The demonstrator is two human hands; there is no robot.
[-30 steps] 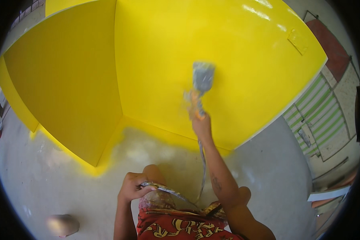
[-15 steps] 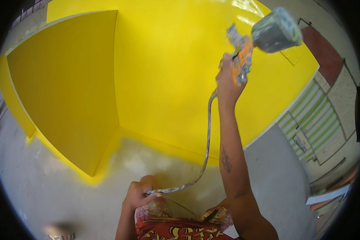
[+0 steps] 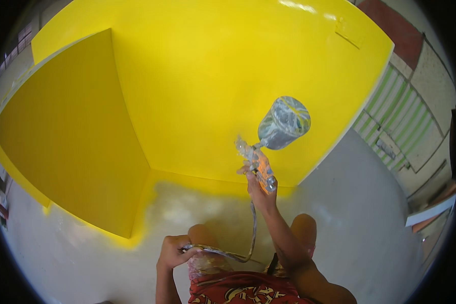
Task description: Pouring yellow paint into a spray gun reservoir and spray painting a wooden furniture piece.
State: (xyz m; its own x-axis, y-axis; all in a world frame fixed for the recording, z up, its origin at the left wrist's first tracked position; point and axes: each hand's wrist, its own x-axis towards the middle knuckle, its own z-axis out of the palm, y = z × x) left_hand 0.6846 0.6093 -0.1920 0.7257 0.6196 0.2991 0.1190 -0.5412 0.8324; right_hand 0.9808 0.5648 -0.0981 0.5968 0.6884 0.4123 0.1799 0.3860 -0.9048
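Note:
In my right hand (image 3: 261, 195) is a paint spray gun (image 3: 261, 164), its orange body smeared with grey and a paint-streaked cup (image 3: 283, 124) on top. The gun's nozzle faces a large bright yellow panel (image 3: 202, 91), glossy with paint, and stands a little off it. From the gun's handle a stained air hose (image 3: 253, 228) hangs down and curves over to my left hand (image 3: 175, 251). The fingers of that hand are closed around the hose, in front of my left knee. A second yellow panel (image 3: 71, 131) meets the first at an upright corner on the left.
Yellow overspray edges the grey floor (image 3: 177, 202) along the panels' foot. At the right stand a green-and-white striped surface (image 3: 397, 116) and a dark red panel (image 3: 395, 25). A pale board (image 3: 430, 210) lies lower right, near stacked pieces.
My right hand has brought the spray gun down and to the left, from high on the yellow panel to its lower part. My left hand still holds the hose. My view has shifted slightly.

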